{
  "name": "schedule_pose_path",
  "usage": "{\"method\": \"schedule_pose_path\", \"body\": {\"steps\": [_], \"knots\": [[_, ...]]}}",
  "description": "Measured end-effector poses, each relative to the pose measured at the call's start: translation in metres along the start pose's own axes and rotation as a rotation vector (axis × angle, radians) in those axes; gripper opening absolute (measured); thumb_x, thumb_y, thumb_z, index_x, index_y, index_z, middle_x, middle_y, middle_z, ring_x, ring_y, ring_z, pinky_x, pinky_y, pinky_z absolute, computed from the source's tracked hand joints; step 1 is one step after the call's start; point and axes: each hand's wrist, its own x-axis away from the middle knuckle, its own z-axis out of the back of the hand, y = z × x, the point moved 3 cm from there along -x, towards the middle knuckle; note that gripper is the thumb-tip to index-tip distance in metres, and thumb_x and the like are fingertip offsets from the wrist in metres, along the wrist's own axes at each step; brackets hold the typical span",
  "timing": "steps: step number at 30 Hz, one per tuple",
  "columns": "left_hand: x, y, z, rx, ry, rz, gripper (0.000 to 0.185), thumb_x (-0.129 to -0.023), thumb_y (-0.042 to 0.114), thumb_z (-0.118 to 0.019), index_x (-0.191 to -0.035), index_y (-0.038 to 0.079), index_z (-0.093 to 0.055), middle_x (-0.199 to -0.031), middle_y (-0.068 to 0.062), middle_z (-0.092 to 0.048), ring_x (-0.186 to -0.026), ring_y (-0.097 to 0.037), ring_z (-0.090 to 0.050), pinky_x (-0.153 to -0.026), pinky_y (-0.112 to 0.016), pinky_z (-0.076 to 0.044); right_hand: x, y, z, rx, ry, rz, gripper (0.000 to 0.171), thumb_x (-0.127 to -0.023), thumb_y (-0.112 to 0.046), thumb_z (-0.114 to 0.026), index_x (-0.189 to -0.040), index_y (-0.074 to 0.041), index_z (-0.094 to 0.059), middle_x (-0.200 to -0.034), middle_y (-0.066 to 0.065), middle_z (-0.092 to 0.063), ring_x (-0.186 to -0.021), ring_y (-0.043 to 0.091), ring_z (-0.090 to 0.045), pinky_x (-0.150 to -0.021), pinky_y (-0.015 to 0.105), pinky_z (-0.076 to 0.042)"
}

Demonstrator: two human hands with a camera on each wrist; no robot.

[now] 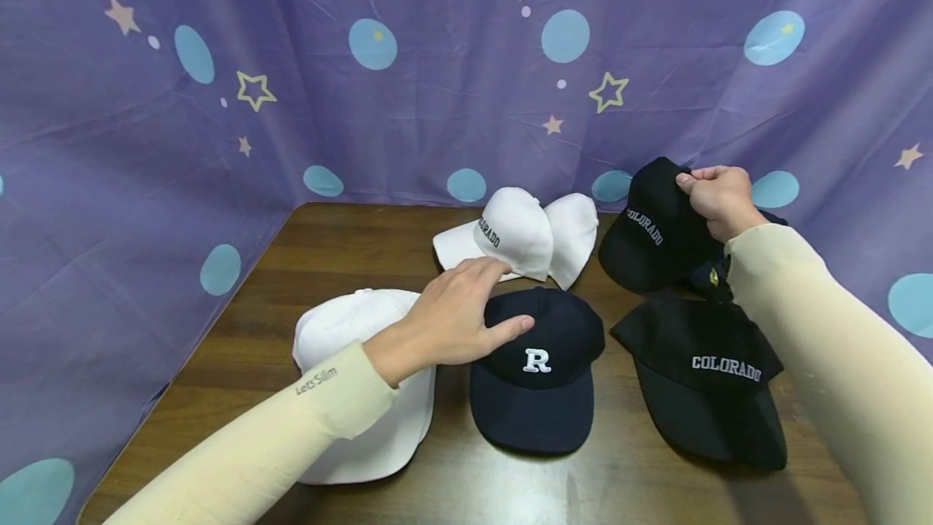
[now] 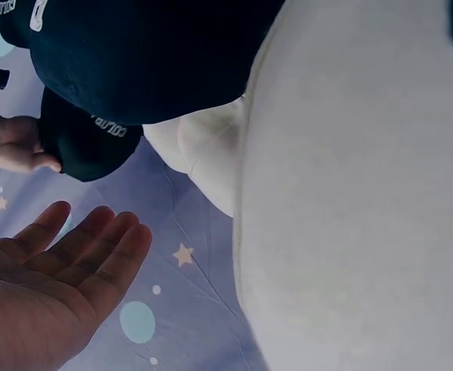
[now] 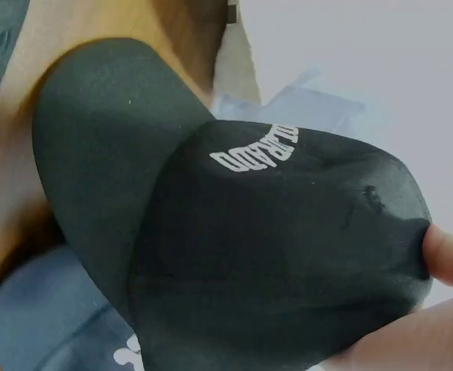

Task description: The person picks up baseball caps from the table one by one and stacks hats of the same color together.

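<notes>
— How far is the work judged to be?
— One black Colorado cap (image 1: 656, 229) is pinched at its crown by the right hand (image 1: 717, 199), raised at two o'clock over the bench (image 1: 342, 245).
— And the rest?
— Four caps are left lying; the navy R cap (image 1: 539, 367) is touched by the flat, released left hand (image 1: 455, 318).

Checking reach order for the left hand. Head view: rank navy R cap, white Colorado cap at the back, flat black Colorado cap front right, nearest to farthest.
From the left hand:
1. navy R cap, directly under the fingertips, centre front.
2. white Colorado cap, just behind the hand, centre back.
3. flat black Colorado cap, front right, beyond the navy cap.
</notes>
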Motion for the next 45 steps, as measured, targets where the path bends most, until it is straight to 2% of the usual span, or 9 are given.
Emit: {"method": "schedule_pose_path", "body": {"steps": [6, 9, 12, 17, 23, 26, 32, 35, 45], "knots": [[0.002, -0.002, 0.000, 0.009, 0.008, -0.007, 0.075, -0.093, 0.064, -0.062, -0.145, 0.011, -0.053, -0.145, -0.006, -0.056, -0.136, -0.024, -0.051, -0.109, -0.043, -0.044, 0.004, -0.007, 0.015, -0.045, 0.049, 0.051, 0.030, -0.101, -0.041, -0.060, -0.109, -0.012, -0.056, -0.103, -0.004, -0.047, -0.088, 0.007, -0.049, -0.066, 0.016, -0.047], [0.003, -0.004, 0.000, 0.008, 0.009, -0.002, 0.075, -0.093, 0.064, -0.062, -0.146, 0.012, -0.053, -0.145, -0.006, -0.056, -0.137, -0.024, -0.050, -0.110, -0.044, -0.044, 0.007, -0.012, 0.023, -0.099, 0.042, 0.085, 0.030, -0.100, -0.040, -0.063, -0.108, -0.012, -0.057, -0.091, -0.013, -0.053, -0.078, 0.002, -0.051, -0.062, 0.015, -0.047], [0.004, -0.006, 0.000, 0.010, 0.008, 0.008, 0.075, -0.093, 0.063, -0.062, -0.146, 0.011, -0.053, -0.146, -0.006, -0.056, -0.137, -0.024, -0.050, -0.111, -0.044, -0.043, 0.013, -0.018, 0.031, -0.184, 0.010, 0.102, 0.021, -0.099, -0.035, -0.067, -0.101, -0.015, -0.062, -0.077, -0.019, -0.058, -0.069, 0.000, -0.055, -0.059, 0.016, -0.050], [0.005, -0.008, 0.001, 0.017, 0.007, 0.015, 0.075, -0.092, 0.062, -0.063, -0.145, 0.010, -0.053, -0.145, -0.007, -0.056, -0.137, -0.025, -0.050, -0.111, -0.045, -0.043, 0.023, -0.027, 0.041, -0.310, -0.061, 0.120, 0.012, -0.096, -0.028, -0.072, -0.085, -0.023, -0.068, -0.071, -0.013, -0.063, -0.063, 0.003, -0.061, -0.055, 0.021, -0.053], [0.006, -0.009, 0.001, 0.012, 0.013, 0.007, 0.074, -0.093, 0.061, -0.063, -0.143, 0.007, -0.055, -0.144, -0.009, -0.057, -0.135, -0.026, -0.052, -0.110, -0.045, -0.043, 0.034, -0.031, 0.054, -0.474, -0.185, 0.102, 0.011, -0.091, -0.023, -0.078, -0.087, -0.017, -0.070, -0.074, -0.006, -0.066, -0.062, 0.008, -0.064, -0.053, 0.025, -0.054], [0.007, -0.010, 0.001, 0.013, 0.017, 0.005, 0.074, -0.093, 0.060, -0.063, -0.143, 0.006, -0.055, -0.143, -0.010, -0.057, -0.135, -0.027, -0.052, -0.110, -0.046, -0.043, 0.038, -0.031, 0.059, -0.463, -0.220, 0.115, 0.011, -0.091, -0.023, -0.079, -0.089, -0.016, -0.071, -0.076, -0.006, -0.067, -0.063, 0.009, -0.064, -0.054, 0.025, -0.054], [0.008, -0.011, 0.000, 0.015, 0.013, 0.005, 0.075, -0.093, 0.061, -0.063, -0.143, 0.006, -0.055, -0.144, -0.010, -0.057, -0.135, -0.027, -0.052, -0.111, -0.045, -0.043, 0.046, -0.027, 0.066, -0.326, -0.282, 0.151, 0.006, -0.098, -0.024, -0.070, -0.094, -0.020, -0.071, -0.079, -0.007, -0.068, -0.067, 0.008, -0.064, -0.057, 0.025, -0.054], [0.010, -0.011, -0.001, 0.015, 0.013, 0.005, 0.075, -0.093, 0.061, -0.064, -0.143, 0.005, -0.055, -0.144, -0.011, -0.057, -0.136, -0.026, -0.052, -0.112, -0.044, -0.043, 0.051, -0.022, 0.068, -0.324, -0.326, 0.166, 0.007, -0.101, -0.019, -0.066, -0.095, -0.019, -0.071, -0.079, -0.006, -0.070, -0.067, 0.008, -0.065, -0.058, 0.025, -0.054], [0.012, -0.008, -0.002, 0.019, 0.021, -0.015, 0.075, -0.092, 0.062, -0.063, -0.141, 0.007, -0.055, -0.142, -0.007, -0.058, -0.136, -0.023, -0.051, -0.112, -0.043, -0.042, 0.062, -0.007, 0.076, -0.144, -0.415, 0.288, 0.008, -0.105, -0.013, -0.058, -0.109, -0.013, -0.065, -0.085, -0.002, -0.070, -0.076, 0.012, -0.067, -0.068, 0.028, -0.054]]}}
